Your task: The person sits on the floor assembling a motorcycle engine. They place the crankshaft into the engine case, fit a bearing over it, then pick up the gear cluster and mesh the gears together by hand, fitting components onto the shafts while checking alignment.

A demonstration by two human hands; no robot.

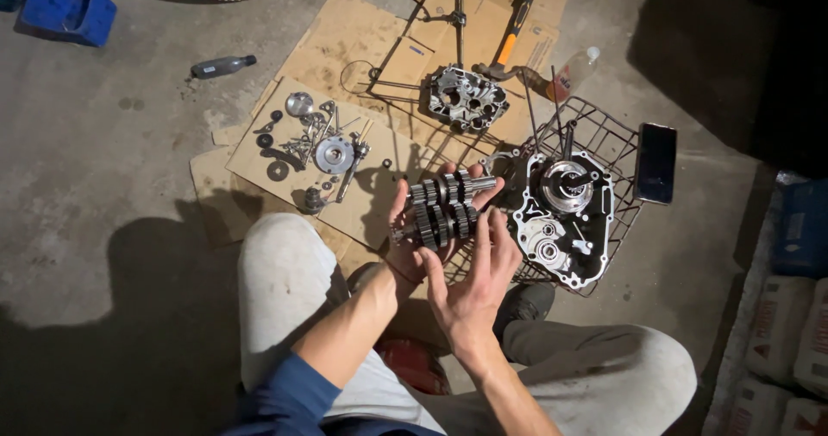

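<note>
Left hand (412, 238) cups 2 toothed steel gear shafts (444, 210) from below; right hand (470, 285) open, fingertips touching them. Held above cardboard (366, 35), beside wire basket (623, 134) carrying cast engine case (559, 220). Bare concrete floor (103, 169) left.

This is looking like a makeshift garage workshop: flattened cardboard sheets (362, 39) are lying on a stained concrete floor (112, 169), carrying loose engine parts (315, 147), a cylinder head (467, 99) and an orange-handled hammer (512, 29), while an open engine case (561, 216) is sitting on a wire basket (614, 134).
</note>
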